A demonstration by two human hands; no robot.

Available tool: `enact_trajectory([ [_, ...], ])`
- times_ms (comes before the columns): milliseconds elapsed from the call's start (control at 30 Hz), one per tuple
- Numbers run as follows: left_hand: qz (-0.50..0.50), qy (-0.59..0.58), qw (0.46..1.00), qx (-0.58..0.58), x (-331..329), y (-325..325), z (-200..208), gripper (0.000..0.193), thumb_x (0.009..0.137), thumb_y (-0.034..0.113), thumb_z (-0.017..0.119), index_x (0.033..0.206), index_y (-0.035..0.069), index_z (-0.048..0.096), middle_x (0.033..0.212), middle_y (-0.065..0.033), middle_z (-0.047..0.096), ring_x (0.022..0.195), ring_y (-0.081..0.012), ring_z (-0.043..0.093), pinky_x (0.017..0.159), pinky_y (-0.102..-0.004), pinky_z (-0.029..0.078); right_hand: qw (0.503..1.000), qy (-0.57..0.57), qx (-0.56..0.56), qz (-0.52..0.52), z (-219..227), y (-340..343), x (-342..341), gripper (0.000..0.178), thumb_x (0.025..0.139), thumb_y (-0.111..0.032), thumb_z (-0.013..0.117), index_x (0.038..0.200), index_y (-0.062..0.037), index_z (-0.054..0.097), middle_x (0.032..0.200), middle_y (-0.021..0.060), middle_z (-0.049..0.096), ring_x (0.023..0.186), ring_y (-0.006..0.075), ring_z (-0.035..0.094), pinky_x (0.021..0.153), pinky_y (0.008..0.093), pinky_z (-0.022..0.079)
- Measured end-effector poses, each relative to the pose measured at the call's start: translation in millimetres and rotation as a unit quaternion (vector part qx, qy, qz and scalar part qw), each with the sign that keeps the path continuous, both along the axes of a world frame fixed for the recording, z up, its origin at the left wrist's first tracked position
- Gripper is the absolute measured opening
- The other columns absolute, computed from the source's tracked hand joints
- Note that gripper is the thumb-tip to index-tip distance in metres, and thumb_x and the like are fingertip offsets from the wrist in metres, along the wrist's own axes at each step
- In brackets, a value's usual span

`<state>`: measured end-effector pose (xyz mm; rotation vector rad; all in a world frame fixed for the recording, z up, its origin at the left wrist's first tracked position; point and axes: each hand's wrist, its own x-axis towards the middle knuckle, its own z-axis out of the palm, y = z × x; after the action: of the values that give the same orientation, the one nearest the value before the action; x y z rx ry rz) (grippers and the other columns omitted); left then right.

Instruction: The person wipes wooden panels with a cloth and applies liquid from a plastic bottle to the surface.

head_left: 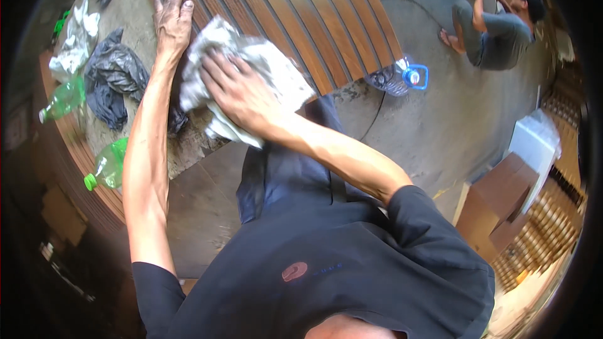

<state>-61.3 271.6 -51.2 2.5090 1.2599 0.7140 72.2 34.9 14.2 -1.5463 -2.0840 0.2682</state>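
Observation:
A slatted panel of brown wood strips with dark grooves lies before me. My left hand rests on its left edge, fingers spread flat and holding nothing. Over the panel's near edge, my right hand presses down on a bunched white cloth with grey patches, fingers bent onto it. The cloth is partly smeared by motion and hides the panel corner beneath it.
Left of the panel lie crumpled black plastic bags, a whitish bag and green bottles. A large clear bottle with a blue handle is on the floor. Another person squats far right; cardboard boxes stand nearer.

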Motion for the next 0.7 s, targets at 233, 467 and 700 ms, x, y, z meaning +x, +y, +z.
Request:
enact_trajectory([
  [233,0.027,0.081,0.996,0.036,11.6,-24.5,12.7,0.056,0.107,0.043,0.033,0.156,0.017,0.038,0.165,-0.0143,0.027,0.151,-0.0454,0.019,0.122,-0.0607,0.016,0.946,0.303,-0.107,-0.036,18.5,-185.1,87.5,0.045,0.086,0.0,0.065,0.13,-0.0008,0.057,0.132,0.0173,0.061,0.12,0.035,0.06,0.105,0.0411,0.049],
  [467,0.02,0.064,0.998,-0.005,39.8,-130.5,25.9,0.061,0.108,0.04,0.028,0.159,0.006,0.027,0.166,-0.0193,0.019,0.154,-0.0395,0.014,0.124,-0.0562,0.009,0.689,0.556,-0.132,-0.445,42.7,-233.5,155.1,0.033,0.099,-0.007,0.064,0.131,-0.0031,0.063,0.116,0.0071,0.068,0.107,0.0157,0.064,0.09,0.0296,0.053],
  [700,0.034,0.095,0.995,0.017,40.3,-135.0,32.1,0.057,0.106,0.028,0.039,0.158,0.006,0.03,0.166,-0.0167,0.024,0.154,-0.0378,0.019,0.124,-0.054,0.013,0.977,0.065,0.039,-0.2,40.5,-94.0,165.6,0.044,0.078,-0.002,0.074,0.122,-0.005,0.069,0.117,0.0158,0.062,0.111,0.0336,0.057,0.095,0.0436,0.048],
])
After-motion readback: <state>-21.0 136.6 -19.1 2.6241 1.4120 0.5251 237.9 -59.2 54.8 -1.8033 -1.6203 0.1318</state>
